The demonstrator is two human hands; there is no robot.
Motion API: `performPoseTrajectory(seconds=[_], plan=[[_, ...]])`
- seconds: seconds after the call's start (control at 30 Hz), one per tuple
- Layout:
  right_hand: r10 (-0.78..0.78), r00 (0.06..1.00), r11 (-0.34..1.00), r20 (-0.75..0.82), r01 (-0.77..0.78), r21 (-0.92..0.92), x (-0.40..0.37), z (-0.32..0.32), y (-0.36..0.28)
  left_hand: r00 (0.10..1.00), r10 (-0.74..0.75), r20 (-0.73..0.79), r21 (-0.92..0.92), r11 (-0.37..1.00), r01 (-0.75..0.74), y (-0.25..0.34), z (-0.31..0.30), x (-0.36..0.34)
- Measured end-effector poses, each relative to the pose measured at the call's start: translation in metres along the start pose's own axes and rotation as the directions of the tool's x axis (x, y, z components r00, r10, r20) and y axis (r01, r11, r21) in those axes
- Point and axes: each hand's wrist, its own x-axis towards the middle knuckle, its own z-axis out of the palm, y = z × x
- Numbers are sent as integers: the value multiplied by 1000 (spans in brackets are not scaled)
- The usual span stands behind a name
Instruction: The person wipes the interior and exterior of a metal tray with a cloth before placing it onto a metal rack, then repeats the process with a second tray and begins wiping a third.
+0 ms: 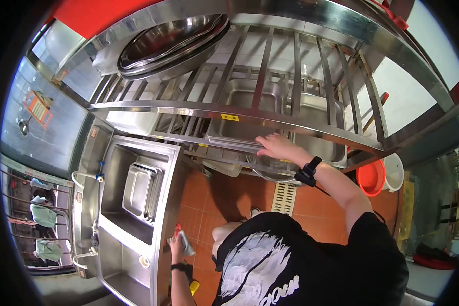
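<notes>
At the middle shelf of the steel rack, my right hand (281, 147) has its fingers bent over the front rim of a rectangular steel pan (234, 139), which sits on a stack of similar pans. The rack's upper front rail crosses just above this hand. Lower on the left, beside the sink's edge, my left hand (176, 247) is closed around a grey-white cloth (187, 246). Something small and red (177, 229) shows at its fingertips. Another deep steel pan (319, 148) rests on the same shelf, to the right of my right hand.
Stacked steel pans (136, 189) sit in the double sink (163, 204). Large round steel bowls (176, 46) lie on the upper slatted shelf (262, 66). A red bucket (371, 177) and a white bucket (393, 171) stand right of the rack. A floor drain grate (284, 198) lies below.
</notes>
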Motion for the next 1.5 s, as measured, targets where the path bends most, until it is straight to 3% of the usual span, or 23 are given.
performPoseTrajectory(seconds=[0.03, 0.1, 0.13, 0.2, 0.27, 0.33, 0.37, 0.47, 0.53, 0.63, 0.67, 0.8, 0.97, 1.03, 1.13, 1.17, 1.2, 1.27, 1.33, 1.37, 1.43, 1.47, 1.5], plan=[[-1, 1000, 1000, 6, 1, 1, 0, 4, -2, 996, -75, 38, -74, 994, 78, -18, -17, -12], [-147, 978, 978, -146, 121, -171, 4, 13, -11, 991, -117, -71, -90, 990, 111, -59, -36, -33], [-160, 977, 976, -139, 136, -170, 8, 13, -22, 981, -164, -102, 45, 985, 169, -107, -55, -25], [-301, 925, 932, -231, 234, -276, 25, 5, -59, 953, -248, -175, 71, 962, 263, -116, -55, -66], [-423, 879, 901, -218, 383, -205, 52, -2, -103, 938, -238, -253, 275, 912, 305, -170, -63, -78], [-694, 663, 720, -281, 643, -260, 77, -36, -165, 943, -203, -266, 449, 839, 307, -124, -46, -125], [-745, 570, 650, -346, 736, -188, 87, -56, -198, 959, -179, -220, 454, 851, 263, -133, -47, -131], [-832, 294, 397, -470, 908, -134, 94, -121, -286, 941, -230, -248, 483, 812, 326, -99, -33, -160], [-839, 109, 155, -533, 987, -43, 85, -157, -324, 908, -291, -301, 400, 826, 398, -117, -32, -186], [-789, 139, 64, -599, 987, 145, 75, -187, -354, 856, -383, -347, 225, 852, 472, -142, -20, -210], [-791, 155, 84, -592, 986, 146, 45, -187, -376, 839, -408, -361, 163, 858, 487, -154, -15, -214], [-797, 228, 178, -559, 974, 142, 45, -187, -339, 779, -467, -419, 171, 801, 573, -216, -1, -269], [-793, 366, 344, -487, 929, 137, 51, -192, -322, 729, -588, -351, 30, 771, 636, -265, 18, -331], [-788, 418, 407, -453, 905, 126, 65, -192, -333, 697, -634, -334, 10, 737, 675, -261, 29, -341], [-778, 465, 462, -422, 879, 117, 90, -185, -350, 783, -510, -357, 158, 793, 589, -236, 22, -337], [-777, 474, 476, -413, 873, 108, 91, -185, -354, 704, -593, -390, 84, 739, 669, -177, 18, -323], [-776, 480, 485, -409, 869, 100, 96, -184, -357, 718, -555, -419, 62, 772, 633, -218, 20, -320], [-776, 475, 488, -415, 869, 83, 110, -181, -368, 681, -541, -494, 172, 706, 687, -164, 8, -300], [-871, 355, 348, -340, 934, 84, 172, -144, -404, 670, -496, -552, 144, 735, 663, -112, -18, -274], [-942, 240, 264, -233, 962, -73, 210, -108, -404, 685, -437, -583, 168, 760, 628, -93, -33, -261], [-934, 354, 354, -53, 935, 20, 268, -8, -403, 677, -385, -627, 135, 802, 581, -72, -58, -231], [-877, 446, 436, 179, 895, -93, 298, 53, -393, 672, -331, -662, 120, 839, 531, -64, -71, -214], [-836, 490, 470, 247, 872, -138, 326, 107, -378, 687, -357, -633, 85, 849, 521, -57, -85, -198]])
